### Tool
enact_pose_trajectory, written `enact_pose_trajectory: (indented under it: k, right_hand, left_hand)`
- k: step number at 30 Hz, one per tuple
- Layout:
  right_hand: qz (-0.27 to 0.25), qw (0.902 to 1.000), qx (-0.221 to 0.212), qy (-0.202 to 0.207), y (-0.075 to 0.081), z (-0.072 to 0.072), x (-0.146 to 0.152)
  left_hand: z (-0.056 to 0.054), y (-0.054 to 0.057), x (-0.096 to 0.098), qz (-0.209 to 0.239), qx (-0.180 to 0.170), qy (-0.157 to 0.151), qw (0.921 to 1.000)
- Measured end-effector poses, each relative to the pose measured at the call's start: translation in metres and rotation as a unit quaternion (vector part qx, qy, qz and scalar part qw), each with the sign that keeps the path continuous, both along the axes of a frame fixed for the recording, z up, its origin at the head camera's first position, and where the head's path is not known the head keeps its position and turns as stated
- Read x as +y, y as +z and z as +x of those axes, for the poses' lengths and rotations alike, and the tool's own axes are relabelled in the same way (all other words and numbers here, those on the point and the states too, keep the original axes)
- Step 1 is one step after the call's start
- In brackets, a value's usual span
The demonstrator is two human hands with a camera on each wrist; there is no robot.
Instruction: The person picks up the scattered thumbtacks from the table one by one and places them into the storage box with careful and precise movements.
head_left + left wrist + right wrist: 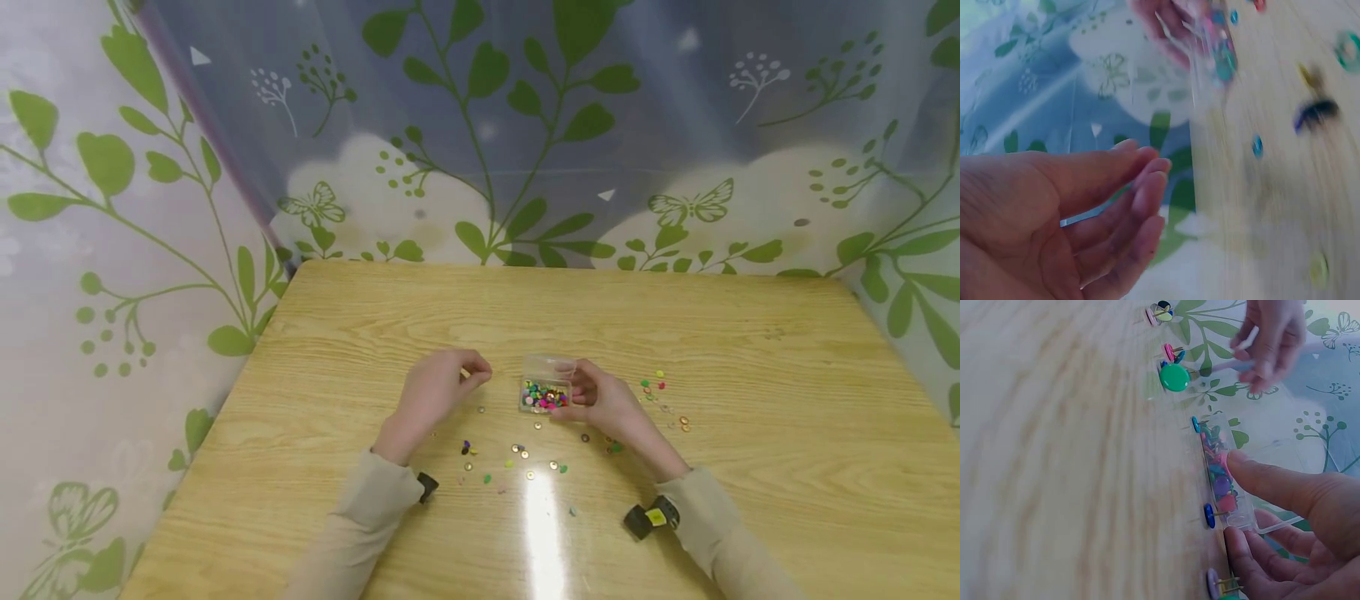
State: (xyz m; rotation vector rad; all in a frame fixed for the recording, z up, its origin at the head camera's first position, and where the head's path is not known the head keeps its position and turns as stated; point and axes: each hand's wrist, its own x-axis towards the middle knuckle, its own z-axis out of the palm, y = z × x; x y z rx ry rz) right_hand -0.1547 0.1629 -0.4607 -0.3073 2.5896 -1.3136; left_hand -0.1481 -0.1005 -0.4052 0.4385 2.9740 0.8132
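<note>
A small clear plastic box (pixel 545 397) full of colourful thumbtacks sits on the table, its hinged lid (pixel 550 366) raised. My right hand (pixel 603 402) grips the box at its right side. The right wrist view shows the thumb (pixel 1272 480) along the front edge and the other fingers behind. To the left of the box, my left hand (pixel 442 387) hovers over the table, apart from it. Its thumb and fingertips (pixel 1150 187) come close together in the left wrist view, with nothing visible between them. Loose thumbtacks (pixel 524 454) lie scattered nearer to me.
More thumbtacks (pixel 660 385) lie right of the right hand, some under its wrist. A wooden table (pixel 360 308) carries everything. Patterned curtains (pixel 480 150) hang at its back and sides. Black wrist cameras (pixel 640 522) sit at both sleeves.
</note>
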Motion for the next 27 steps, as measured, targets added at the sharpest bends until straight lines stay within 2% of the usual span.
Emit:
enact_pose_trajectory:
  k: [3,6,10,15,20,24,27]
  right_hand:
    - [0.005,1.0000,0.004,0.002,0.001,0.000,0.000]
    - [0.004,1.0000,0.006,0.003,0.002,0.001,0.001]
    - [-0.003,1.0000,0.004,0.002,0.002,0.001,0.001]
    - [-0.005,1.0000,0.006,0.003,0.000,0.001,0.000]
    - [0.000,1.0000,0.008,0.001,0.000,0.000,0.001]
    - [-0.001,1.0000,0.004,0.001,0.000,-0.001,0.001]
    - [-0.002,1.0000,0.005,0.004,-0.001,0.000,0.001]
  left_hand:
    - [0.002,-0.004,-0.011,-0.016,-0.018,0.000,0.9997]
    - [0.003,-0.011,-0.015,-0.032,-0.028,-0.015,0.9990]
    - [0.003,-0.020,-0.013,-0.030,-0.031,-0.034,0.9985]
    - [0.003,-0.027,-0.007,-0.024,-0.032,-0.031,0.9987]
    - [0.003,-0.028,-0.005,-0.027,-0.014,-0.012,0.9995]
    - [0.001,-0.027,-0.004,-0.027,0.015,0.009,0.9995]
    - [0.001,-0.026,-0.003,-0.024,0.032,0.010,0.9991]
